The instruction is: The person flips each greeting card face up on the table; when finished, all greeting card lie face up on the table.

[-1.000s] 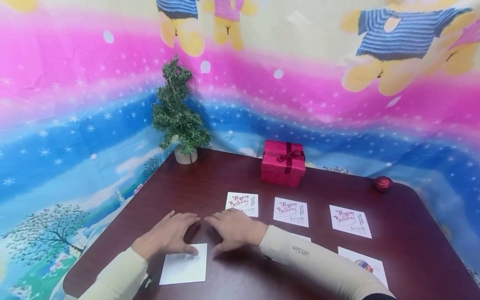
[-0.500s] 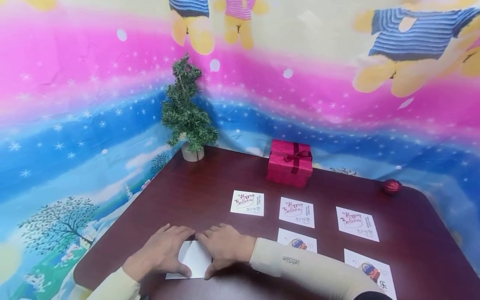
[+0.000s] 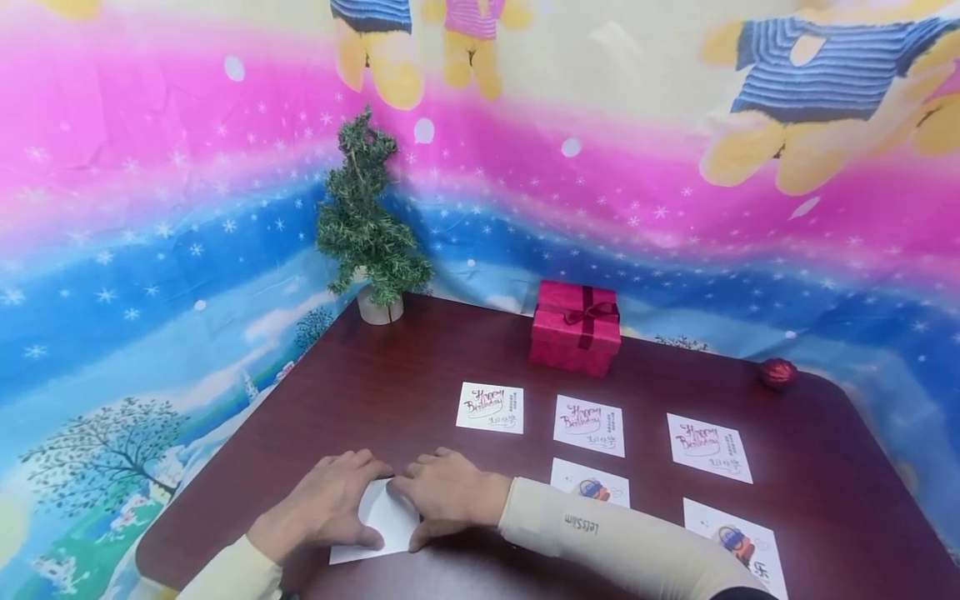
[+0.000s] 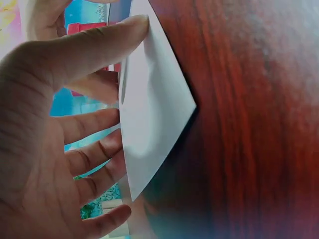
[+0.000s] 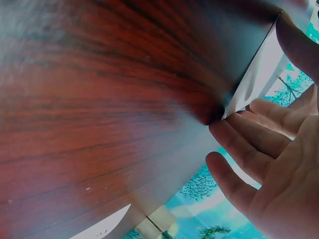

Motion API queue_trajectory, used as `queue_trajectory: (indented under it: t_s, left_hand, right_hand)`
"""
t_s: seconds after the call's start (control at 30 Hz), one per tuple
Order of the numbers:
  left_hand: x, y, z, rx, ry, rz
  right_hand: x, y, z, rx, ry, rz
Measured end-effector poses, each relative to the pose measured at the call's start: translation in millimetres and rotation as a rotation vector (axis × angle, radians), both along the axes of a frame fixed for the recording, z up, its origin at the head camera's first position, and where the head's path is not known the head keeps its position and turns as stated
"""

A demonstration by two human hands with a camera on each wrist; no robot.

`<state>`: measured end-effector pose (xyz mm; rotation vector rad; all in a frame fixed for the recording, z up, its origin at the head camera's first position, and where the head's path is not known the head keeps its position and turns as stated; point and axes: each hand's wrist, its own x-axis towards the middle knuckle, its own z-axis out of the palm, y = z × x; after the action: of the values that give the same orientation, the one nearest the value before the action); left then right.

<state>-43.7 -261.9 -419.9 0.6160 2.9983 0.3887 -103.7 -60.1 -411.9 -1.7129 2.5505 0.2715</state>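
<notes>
A blank white square card [image 3: 384,527] lies at the table's near left, its surface slightly bowed. My left hand [image 3: 324,503] spans its left side, thumb on the white face and fingers at the far edge. My right hand [image 3: 453,493] grips the right side between the thumb at the near corner and fingertips at the far corner. In the left wrist view the left thumb [image 4: 107,45] presses on the card [image 4: 154,99]. The right wrist view shows the card [image 5: 254,74] almost edge-on against the right fingertips.
Several birthday cards, including one with lettering [image 3: 491,408] and one with a picture [image 3: 735,542], lie ahead and right. A red gift box [image 3: 575,329], a small potted tree [image 3: 367,217] and a red ball [image 3: 777,373] stand along the back of the dark table [image 3: 420,350].
Both hands have come toward me and closed around the white card's sides, which lay flatter under the left thumb earlier. Over the last half second they have barely moved.
</notes>
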Motion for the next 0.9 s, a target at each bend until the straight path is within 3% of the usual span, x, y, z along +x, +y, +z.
queue_trajectory:
  t_s: [0.23,0.6,0.9]
  left_hand:
    - [-0.8,3.2,3.7,0.001,-0.029,-0.003]
    - [1.4,12.2,3.5,-0.068,-0.006,-0.037]
    - [-5.8,20.3,10.3,-0.061,0.053,-0.042]
  right_hand:
    - [-2.4,2.3,2.6,0.006,0.002,0.034]
    - [-2.3,6.6,0.8,-0.009,-0.052,-0.009]
    - [-4.6,8.5,-0.6,-0.036,0.034,-0.073]
